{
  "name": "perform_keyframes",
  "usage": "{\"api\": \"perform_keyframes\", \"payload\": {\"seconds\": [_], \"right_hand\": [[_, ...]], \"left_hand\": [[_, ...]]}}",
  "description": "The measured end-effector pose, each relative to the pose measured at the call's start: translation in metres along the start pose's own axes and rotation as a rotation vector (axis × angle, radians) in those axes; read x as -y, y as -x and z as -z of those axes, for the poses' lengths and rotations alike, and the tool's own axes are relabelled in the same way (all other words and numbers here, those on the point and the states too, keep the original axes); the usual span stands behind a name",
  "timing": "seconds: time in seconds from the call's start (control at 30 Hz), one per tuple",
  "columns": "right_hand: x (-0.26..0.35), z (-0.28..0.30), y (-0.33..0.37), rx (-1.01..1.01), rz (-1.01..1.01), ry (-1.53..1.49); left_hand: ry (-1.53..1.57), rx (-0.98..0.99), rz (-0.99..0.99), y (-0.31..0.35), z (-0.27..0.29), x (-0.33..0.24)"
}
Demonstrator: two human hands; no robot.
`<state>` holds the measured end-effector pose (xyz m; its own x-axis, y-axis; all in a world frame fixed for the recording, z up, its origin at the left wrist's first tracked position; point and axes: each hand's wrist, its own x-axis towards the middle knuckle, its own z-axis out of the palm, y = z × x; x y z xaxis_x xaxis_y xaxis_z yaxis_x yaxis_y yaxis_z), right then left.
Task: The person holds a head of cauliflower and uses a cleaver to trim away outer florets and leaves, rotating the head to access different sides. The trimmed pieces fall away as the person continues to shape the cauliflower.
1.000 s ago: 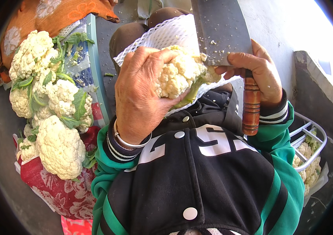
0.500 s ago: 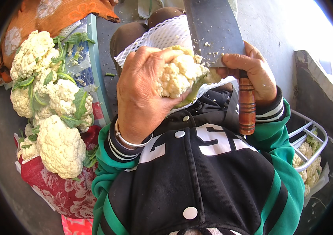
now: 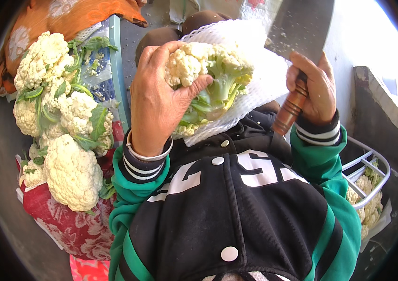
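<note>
The left hand (image 3: 154,100) grips a cauliflower (image 3: 187,63), its pale green stalk (image 3: 221,86) exposed, over white mesh netting (image 3: 270,77). The right hand (image 3: 320,93) encloses the wooden handle (image 3: 291,107) of a broad cleaver (image 3: 300,28).

The scene is viewed from the person's head by the left of two fisheye cameras, pointed steeply down the front of a black-and-green jacket (image 3: 189,220). The left hand (image 3: 154,100) and the right hand (image 3: 320,93) are looked down on from close above and framed in the upper half, with the knees (image 3: 204,18) beyond. Heaped cauliflowers (image 3: 73,173) are taken in at the left; the corners are blacked out by the round rim.
</note>
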<state>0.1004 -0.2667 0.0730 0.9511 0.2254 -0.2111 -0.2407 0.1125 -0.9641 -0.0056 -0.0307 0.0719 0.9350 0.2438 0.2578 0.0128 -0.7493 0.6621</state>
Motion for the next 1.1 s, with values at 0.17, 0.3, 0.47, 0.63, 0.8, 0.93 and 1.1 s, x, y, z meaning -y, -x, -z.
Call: {"api": "perform_keyframes", "payload": {"seconds": [0.17, 0.3, 0.47, 0.63, 0.8, 0.93, 1.1], "right_hand": [[0.008, -0.005, 0.011, 0.057, 0.085, 0.123], [0.013, -0.017, 0.021, 0.054, 0.046, 0.058], [0.02, -0.029, 0.036, 0.114, -0.149, -0.136], [0.02, -0.034, 0.049, 0.122, -0.223, -0.138], [0.022, -0.036, 0.063, 0.112, -0.276, -0.246], [0.017, -0.042, 0.072, 0.054, -0.22, -0.274], [0.006, -0.05, 0.077, 0.016, -0.115, -0.278]], "left_hand": [[0.025, 0.027, 0.014, -0.001, 0.0, 0.003], [-0.011, -0.008, 0.008, 0.0, -0.001, 0.004], [-0.007, -0.018, -0.007, 0.002, -0.003, 0.002], [-0.05, -0.044, -0.025, 0.006, -0.004, -0.002], [-0.076, -0.07, -0.044, 0.01, -0.006, -0.007], [-0.073, -0.066, -0.041, 0.012, -0.008, -0.012], [-0.073, -0.055, -0.056, 0.015, -0.008, -0.014]]}}
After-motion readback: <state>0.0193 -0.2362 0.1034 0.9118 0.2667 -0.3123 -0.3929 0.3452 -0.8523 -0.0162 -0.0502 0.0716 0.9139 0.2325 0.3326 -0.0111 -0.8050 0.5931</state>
